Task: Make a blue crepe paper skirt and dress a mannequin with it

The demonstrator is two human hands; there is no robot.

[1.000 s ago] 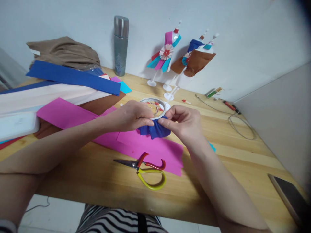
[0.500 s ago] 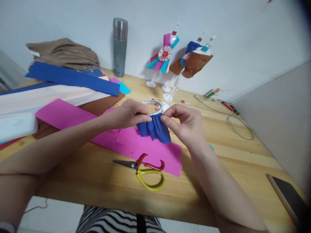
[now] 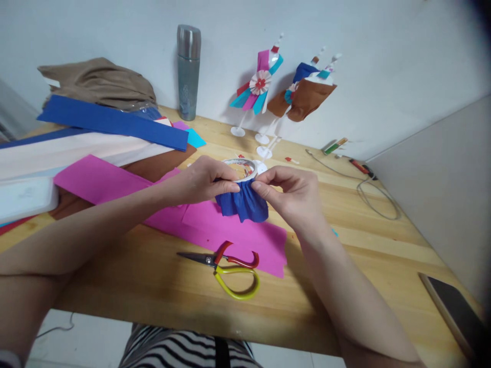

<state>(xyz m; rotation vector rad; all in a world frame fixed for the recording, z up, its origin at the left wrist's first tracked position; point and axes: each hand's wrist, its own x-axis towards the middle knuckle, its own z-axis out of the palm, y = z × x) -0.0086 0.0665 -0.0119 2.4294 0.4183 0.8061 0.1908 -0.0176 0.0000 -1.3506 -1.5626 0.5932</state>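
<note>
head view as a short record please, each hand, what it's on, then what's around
left hand: holding the left side of a white ring, thumb on a blue strip
right hand: pinching the blue strip near the ring's right side
blue strip: gathered, hanging from the ring's near edge
below: pink sheet on the table
scissors: on the table, blades pointing left, one handle red, one yellow
back: bottle, upright
right edge: phone, lying flat
</note>
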